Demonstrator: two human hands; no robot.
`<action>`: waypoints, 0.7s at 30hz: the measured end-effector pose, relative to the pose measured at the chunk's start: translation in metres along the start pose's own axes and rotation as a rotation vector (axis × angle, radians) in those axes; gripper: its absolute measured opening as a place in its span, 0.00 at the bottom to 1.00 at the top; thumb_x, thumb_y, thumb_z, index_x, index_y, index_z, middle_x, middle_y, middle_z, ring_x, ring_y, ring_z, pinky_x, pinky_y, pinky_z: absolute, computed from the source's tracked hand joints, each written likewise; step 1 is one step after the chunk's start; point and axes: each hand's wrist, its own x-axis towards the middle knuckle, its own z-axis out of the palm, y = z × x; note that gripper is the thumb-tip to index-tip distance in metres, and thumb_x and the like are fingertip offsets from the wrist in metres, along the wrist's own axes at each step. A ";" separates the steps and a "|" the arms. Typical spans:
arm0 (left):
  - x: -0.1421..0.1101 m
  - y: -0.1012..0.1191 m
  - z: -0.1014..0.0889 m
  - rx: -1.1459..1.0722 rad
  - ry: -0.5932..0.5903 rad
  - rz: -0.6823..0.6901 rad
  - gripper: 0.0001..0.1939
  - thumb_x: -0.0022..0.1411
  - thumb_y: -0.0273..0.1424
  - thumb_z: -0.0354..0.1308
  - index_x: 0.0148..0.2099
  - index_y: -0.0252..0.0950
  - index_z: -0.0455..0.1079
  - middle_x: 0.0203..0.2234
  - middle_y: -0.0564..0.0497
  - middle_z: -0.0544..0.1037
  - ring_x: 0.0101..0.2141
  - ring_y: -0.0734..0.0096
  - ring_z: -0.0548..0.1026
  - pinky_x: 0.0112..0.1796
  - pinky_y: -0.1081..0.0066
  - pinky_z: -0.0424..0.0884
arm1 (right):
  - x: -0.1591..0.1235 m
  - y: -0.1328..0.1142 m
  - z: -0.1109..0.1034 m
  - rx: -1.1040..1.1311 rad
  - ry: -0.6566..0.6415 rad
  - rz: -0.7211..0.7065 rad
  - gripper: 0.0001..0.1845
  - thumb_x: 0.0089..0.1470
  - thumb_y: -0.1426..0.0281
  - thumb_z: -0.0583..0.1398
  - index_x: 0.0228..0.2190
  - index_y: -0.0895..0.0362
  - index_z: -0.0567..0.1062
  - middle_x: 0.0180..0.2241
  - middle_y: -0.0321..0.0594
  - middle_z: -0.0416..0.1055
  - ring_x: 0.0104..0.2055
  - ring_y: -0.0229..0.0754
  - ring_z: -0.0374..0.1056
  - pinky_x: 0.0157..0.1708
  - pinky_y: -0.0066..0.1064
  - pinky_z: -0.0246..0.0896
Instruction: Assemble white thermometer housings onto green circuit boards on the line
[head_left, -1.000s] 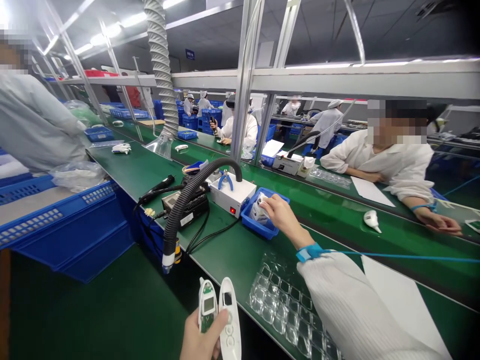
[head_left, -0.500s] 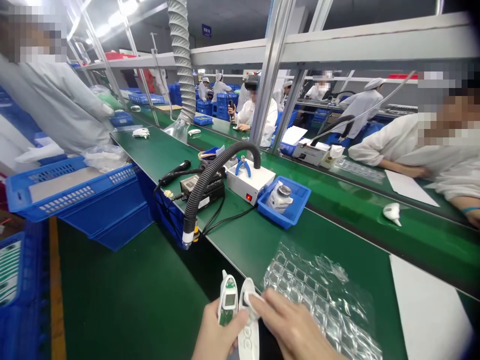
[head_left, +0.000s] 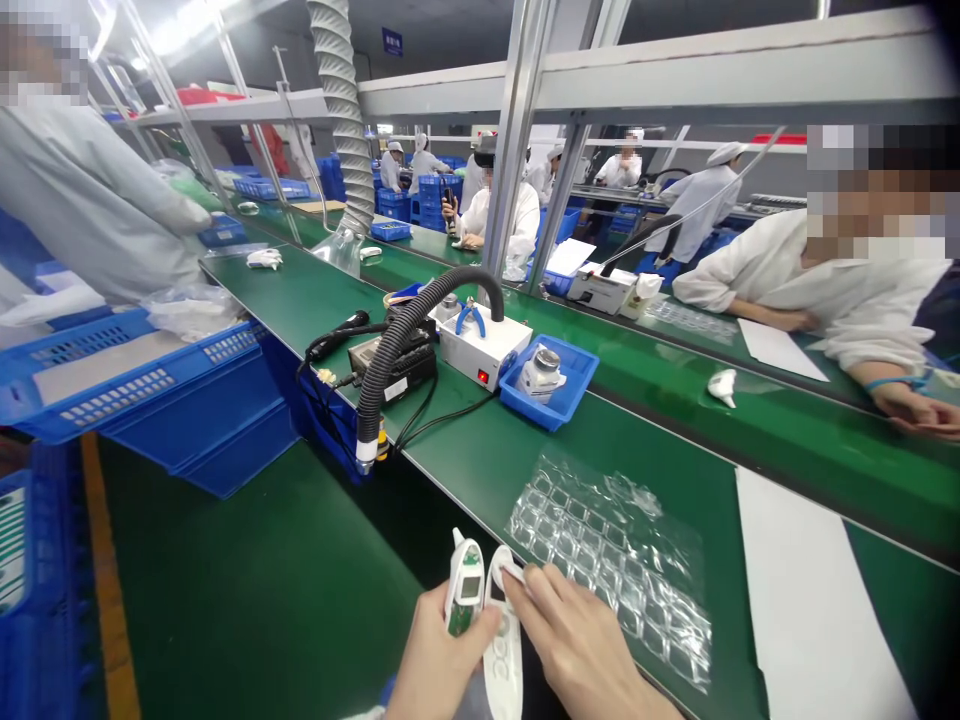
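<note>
Left hand: at bottom centre of the frame, closed around the front shell of an ear thermometer, which stands upright with its small display and green circuit board showing.
Right hand: just to the right, its fingertips pinching the top of a white back shell.
Hands: close together, nearly touching, each on its own part; the two parts lie side by side, just apart at their upper ends.
Worktop: a green bench running from upper left to lower right, its edge just beyond the hands.
Right of the hands: a clear plastic blister tray, then a white paper sheet.
Ahead: a blue tray holding a metal-capped bottle, beside a white box with blue-handled side cutters on top.
Further left: a black corrugated hose and a soldering station.
Co-workers: one at upper left, one at right across the bench.
</note>
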 end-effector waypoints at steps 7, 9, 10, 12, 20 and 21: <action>-0.012 0.018 0.000 0.032 -0.008 -0.042 0.13 0.51 0.37 0.63 0.25 0.36 0.64 0.12 0.60 0.60 0.14 0.79 0.56 0.17 0.75 0.54 | -0.007 0.002 -0.010 0.439 0.219 0.346 0.21 0.60 0.77 0.49 0.52 0.55 0.69 0.35 0.46 0.69 0.28 0.40 0.66 0.24 0.28 0.60; -0.016 0.022 -0.001 0.018 -0.010 -0.066 0.15 0.50 0.39 0.64 0.25 0.36 0.63 0.12 0.61 0.60 0.14 0.80 0.56 0.17 0.76 0.55 | -0.013 0.001 -0.008 0.650 0.284 0.576 0.17 0.60 0.72 0.52 0.49 0.52 0.73 0.37 0.46 0.70 0.32 0.43 0.68 0.29 0.29 0.63; -0.018 0.023 -0.002 0.010 -0.007 -0.076 0.15 0.49 0.40 0.64 0.26 0.36 0.63 0.12 0.61 0.60 0.15 0.79 0.57 0.17 0.76 0.55 | -0.017 -0.001 -0.006 0.741 0.291 0.723 0.15 0.59 0.68 0.54 0.46 0.52 0.75 0.38 0.46 0.71 0.36 0.45 0.69 0.33 0.30 0.64; -0.021 0.024 -0.002 -0.003 -0.002 -0.089 0.17 0.48 0.42 0.65 0.27 0.36 0.64 0.13 0.61 0.61 0.15 0.79 0.58 0.18 0.76 0.55 | -0.022 -0.008 -0.002 0.922 0.253 0.999 0.14 0.54 0.60 0.60 0.39 0.52 0.79 0.39 0.46 0.74 0.44 0.51 0.69 0.38 0.32 0.65; -0.026 0.018 0.001 -0.008 -0.063 -0.119 0.22 0.45 0.46 0.66 0.29 0.35 0.63 0.12 0.62 0.61 0.15 0.81 0.57 0.17 0.77 0.54 | -0.009 -0.036 0.000 1.879 0.056 1.260 0.20 0.45 0.55 0.67 0.31 0.59 0.79 0.17 0.32 0.64 0.16 0.28 0.51 0.15 0.21 0.43; -0.026 0.018 0.003 -0.010 -0.068 -0.127 0.22 0.45 0.46 0.66 0.30 0.35 0.63 0.12 0.62 0.61 0.14 0.81 0.57 0.17 0.77 0.54 | -0.008 -0.033 -0.003 1.943 0.103 1.283 0.18 0.44 0.56 0.68 0.31 0.59 0.79 0.16 0.31 0.62 0.15 0.27 0.48 0.15 0.20 0.40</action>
